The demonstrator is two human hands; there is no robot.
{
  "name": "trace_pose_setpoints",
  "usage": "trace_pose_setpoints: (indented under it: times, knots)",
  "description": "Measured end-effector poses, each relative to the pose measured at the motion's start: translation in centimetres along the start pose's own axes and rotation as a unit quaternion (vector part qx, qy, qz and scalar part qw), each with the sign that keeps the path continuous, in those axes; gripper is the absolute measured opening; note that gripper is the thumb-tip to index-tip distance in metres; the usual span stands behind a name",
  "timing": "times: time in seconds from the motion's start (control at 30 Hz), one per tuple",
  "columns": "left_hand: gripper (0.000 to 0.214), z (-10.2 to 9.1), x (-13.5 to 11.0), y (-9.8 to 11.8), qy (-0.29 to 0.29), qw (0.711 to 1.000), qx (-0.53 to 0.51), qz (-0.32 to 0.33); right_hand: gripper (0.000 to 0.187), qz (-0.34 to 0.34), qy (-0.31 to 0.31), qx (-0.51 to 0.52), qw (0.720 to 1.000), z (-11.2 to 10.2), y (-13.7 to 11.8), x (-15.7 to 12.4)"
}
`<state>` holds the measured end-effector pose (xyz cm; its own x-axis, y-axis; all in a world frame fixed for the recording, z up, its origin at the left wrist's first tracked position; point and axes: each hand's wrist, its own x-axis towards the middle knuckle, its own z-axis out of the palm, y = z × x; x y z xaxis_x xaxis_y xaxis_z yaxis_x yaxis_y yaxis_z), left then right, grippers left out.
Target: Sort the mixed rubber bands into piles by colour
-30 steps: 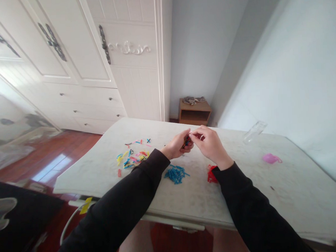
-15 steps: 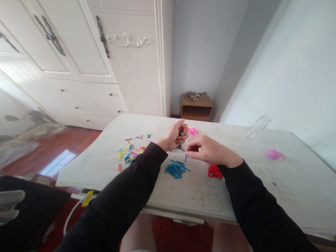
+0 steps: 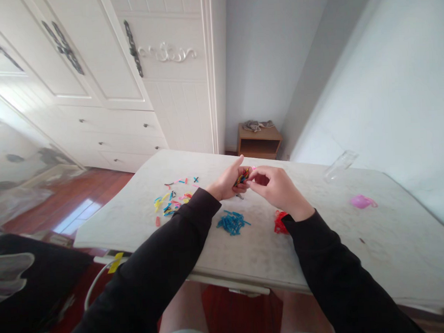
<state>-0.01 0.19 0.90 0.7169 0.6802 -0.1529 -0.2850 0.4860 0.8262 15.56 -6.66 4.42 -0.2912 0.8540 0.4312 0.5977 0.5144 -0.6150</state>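
Observation:
Cupped round a bunch of small mixed-colour bands (image 3: 241,177), my left hand (image 3: 230,182) has its thumb raised. They look like little elastic bands, though their exact kind is hard to tell. The thumb and finger of my right hand (image 3: 274,188) are pinched together at the bunch's edge; whatever lies between the tips is too small to make out. Below the hands is a pile of blue bands (image 3: 233,223). A red pile (image 3: 280,223) lies partly hidden under my right wrist. Only a bit of pink (image 3: 254,168) shows behind the fingers. Mixed bands (image 3: 172,204) are scattered left of my left forearm.
Toward the right of the white table (image 3: 321,250) lies a clear cylindrical container (image 3: 340,166) on its side. Nearer is a pink pouch-like item (image 3: 362,201). A white wardrobe (image 3: 182,104) and a small wooden stand (image 3: 259,140) are beyond the table.
My right hand has moved up from above the blue pile to my left hand; the blue band it held no longer shows. My left fingers have opened somewhat, showing more of the bunch.

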Motion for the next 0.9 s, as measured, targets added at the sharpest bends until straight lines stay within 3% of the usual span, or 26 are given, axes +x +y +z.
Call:
trace_pose_setpoints:
  times: [0.1,0.37,0.63,0.9]
  knots:
    - [0.059,0.3,-0.2,-0.1,-0.015,1.000,0.013,-0.016,0.011,-0.021,0.061,-0.037,0.997,0.1,0.7,0.3]
    - [0.060,0.6,-0.3,-0.2,-0.034,0.997,0.060,-0.026,0.013,-0.033,0.040,-0.068,0.996,0.4,1.3,0.4]
    - [0.046,0.8,-0.5,-0.1,0.004,0.998,0.053,-0.034,0.008,-0.024,0.063,-0.062,0.996,0.2,1.7,0.5]
    - [0.047,0.6,-0.5,0.2,0.048,0.998,0.033,-0.034,0.011,0.008,0.107,-0.050,0.993,-0.8,1.7,0.6]
